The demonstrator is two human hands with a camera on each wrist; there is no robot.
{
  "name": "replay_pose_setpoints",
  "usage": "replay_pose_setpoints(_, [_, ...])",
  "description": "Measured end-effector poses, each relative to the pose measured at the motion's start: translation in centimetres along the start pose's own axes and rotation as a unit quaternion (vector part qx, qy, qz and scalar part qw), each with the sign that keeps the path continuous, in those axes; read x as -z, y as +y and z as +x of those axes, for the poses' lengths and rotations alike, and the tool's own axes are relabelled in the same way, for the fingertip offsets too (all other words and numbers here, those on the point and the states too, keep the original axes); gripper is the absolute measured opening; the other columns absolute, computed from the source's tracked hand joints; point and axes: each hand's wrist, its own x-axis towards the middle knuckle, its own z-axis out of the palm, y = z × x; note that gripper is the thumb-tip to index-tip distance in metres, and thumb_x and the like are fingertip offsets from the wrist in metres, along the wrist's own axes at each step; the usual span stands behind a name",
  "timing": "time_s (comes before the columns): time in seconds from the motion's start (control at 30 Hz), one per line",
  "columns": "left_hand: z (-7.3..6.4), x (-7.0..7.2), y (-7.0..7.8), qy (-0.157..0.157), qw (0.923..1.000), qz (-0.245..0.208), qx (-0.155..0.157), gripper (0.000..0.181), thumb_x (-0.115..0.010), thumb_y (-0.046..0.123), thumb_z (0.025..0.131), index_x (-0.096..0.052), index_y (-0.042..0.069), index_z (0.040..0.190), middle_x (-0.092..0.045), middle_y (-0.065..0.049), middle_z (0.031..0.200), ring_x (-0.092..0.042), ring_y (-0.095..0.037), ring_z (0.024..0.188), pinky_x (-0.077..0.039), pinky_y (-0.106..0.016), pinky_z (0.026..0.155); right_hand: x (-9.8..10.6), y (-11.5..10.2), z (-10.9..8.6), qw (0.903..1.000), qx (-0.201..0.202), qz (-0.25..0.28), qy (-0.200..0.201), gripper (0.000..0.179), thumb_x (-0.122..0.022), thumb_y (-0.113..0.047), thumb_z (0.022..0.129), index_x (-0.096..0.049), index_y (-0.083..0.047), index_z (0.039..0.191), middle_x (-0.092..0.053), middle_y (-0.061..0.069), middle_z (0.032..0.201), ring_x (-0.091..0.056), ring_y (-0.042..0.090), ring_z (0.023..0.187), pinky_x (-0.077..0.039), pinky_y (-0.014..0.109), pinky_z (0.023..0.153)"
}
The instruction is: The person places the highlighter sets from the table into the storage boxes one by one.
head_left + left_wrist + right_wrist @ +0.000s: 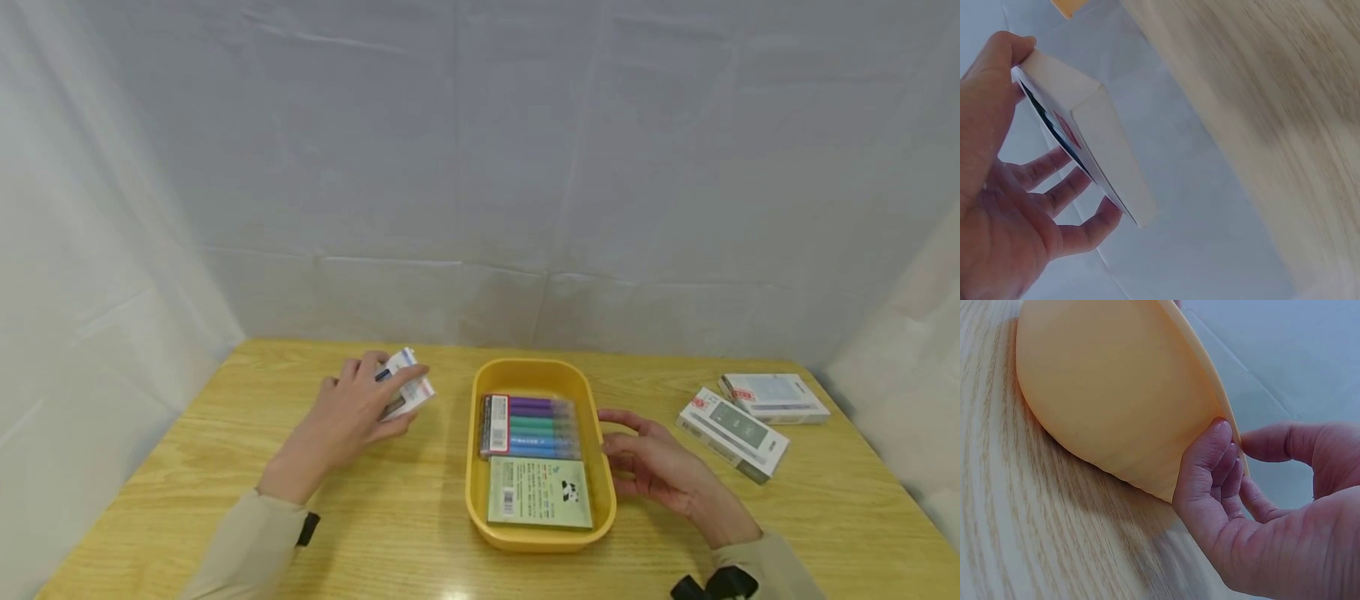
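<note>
Over the left part of the table my left hand (pixel 341 417) grips a small white box (pixel 405 385) with coloured print. In the left wrist view the thumb is on one end of it and the other fingers spread along its printed side. At the right side of a yellow plastic basket (pixel 540 543) is my right hand (pixel 663 471); in the right wrist view its thumb and curled fingers pinch the edge of the wall (pixel 1122 381). Inside the basket lie a pack of purple, green and blue pens (pixel 536 427) and, nearer me, a flat green packet with a panda (pixel 540 492).
To the right, two white boxes lie on the wooden table (pixel 390 533): one with a grey-green panel (pixel 738 429), and behind it one with a pale panel (pixel 776 396). A pale curtain (pixel 525 183) hangs along the table's back edge and at both sides.
</note>
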Motion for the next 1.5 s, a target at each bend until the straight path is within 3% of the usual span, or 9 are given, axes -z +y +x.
replay_pose_setpoints(1.5, [1.9,2.3,5.0,-0.001,0.9978,-0.015,-0.064,0.059,-0.072,0.049,0.092,-0.051,0.04,0.147,-0.056,-0.019,0.139,-0.06,-0.039,0.113,-0.057,-0.056,0.078,-0.1,-0.2,0.0,1.0,-0.002,-0.002,-0.005,0.073,-0.059,-0.011,0.098,-0.018,-0.007,0.158,-0.07,0.003,0.114,-0.069,0.016,0.101,-0.061,0.038,0.088])
